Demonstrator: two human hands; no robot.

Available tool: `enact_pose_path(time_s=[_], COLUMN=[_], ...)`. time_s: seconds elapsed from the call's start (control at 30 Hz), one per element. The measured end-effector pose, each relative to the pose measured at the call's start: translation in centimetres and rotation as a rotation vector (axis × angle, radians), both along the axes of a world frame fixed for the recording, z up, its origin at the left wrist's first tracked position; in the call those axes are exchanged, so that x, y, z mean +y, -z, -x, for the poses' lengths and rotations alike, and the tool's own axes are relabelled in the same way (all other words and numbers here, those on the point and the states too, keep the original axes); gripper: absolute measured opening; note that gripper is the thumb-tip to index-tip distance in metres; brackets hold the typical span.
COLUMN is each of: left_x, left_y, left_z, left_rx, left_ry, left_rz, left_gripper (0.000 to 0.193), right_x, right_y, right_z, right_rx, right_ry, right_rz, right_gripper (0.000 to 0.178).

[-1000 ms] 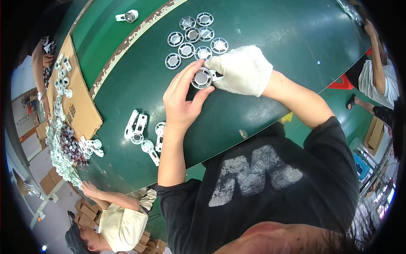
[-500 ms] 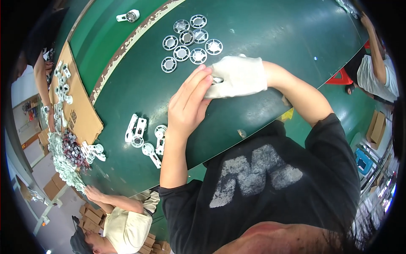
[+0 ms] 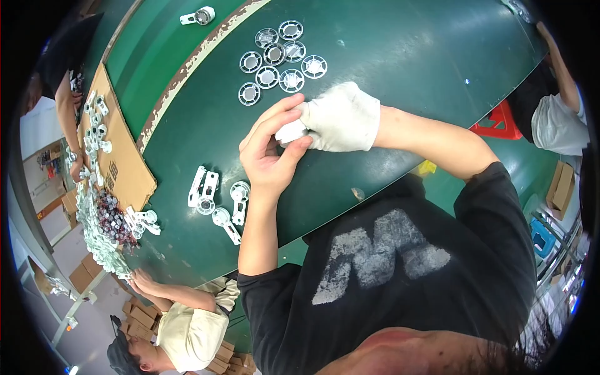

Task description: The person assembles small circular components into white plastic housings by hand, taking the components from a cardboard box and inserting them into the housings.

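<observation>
A small white plastic part (image 3: 291, 132) sits between my two hands above the green table. My bare left hand (image 3: 267, 150) grips it from the left, fingers on its far side and thumb on its near side. From the right, my right hand (image 3: 344, 119), in a white glove, has its fingers closed on the same part; most of the part is covered by the glove. Beyond my hands lie several round spoked discs (image 3: 267, 77) in a loose cluster. Left of my left forearm are several white long-armed parts with round ends (image 3: 205, 192).
Another white part (image 3: 203, 15) lies on the green belt (image 3: 156, 47) past a worn curved edge. At the left, a cardboard sheet (image 3: 132, 169) carries white parts beside a heap of pale pieces (image 3: 94, 231). Co-workers' hands work there. A red stool (image 3: 500, 122) stands at the right.
My hands have opened apart slightly, exposing the white part between them. My right hand has turned and shifted a little left, and my left thumb has moved onto the near side.
</observation>
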State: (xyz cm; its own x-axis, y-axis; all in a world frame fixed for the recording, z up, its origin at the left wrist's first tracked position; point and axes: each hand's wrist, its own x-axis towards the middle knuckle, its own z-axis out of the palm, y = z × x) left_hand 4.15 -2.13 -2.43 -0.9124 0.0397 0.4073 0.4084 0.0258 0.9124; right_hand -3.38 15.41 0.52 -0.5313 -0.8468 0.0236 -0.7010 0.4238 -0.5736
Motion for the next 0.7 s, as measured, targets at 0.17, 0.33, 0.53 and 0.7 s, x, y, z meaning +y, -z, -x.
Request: enact_pose_path(time_s=[0.17,0.33,0.53,0.7], left_x=[0.8,-0.7,-5.0,-15.3], left_y=[-0.1,0.0,-3.2,-2.5], left_z=[-0.2,0.9,2.9,6.7], left_rx=[-0.074,-0.162,-0.635,-0.583], left_ry=[-0.12,-0.104,-0.165,-0.549], left_rz=[0.026,0.058,0.129,-0.162], left_gripper=[0.027,0.026,0.015,0.032], right_x=[-0.6,-1.0,-0.3,-0.5], right_y=[0.4,0.4,-1.7,-1.6], right_z=[-0.4,0.2,1.2,0.9], right_rx=[-0.009,-0.168,-0.376,-0.365], right_ry=[0.081,0.158,0.26,0.317], right_rz=[-0.072,-0.057,-0.017,0.129], right_gripper=[0.022,0.035,0.058,0.05])
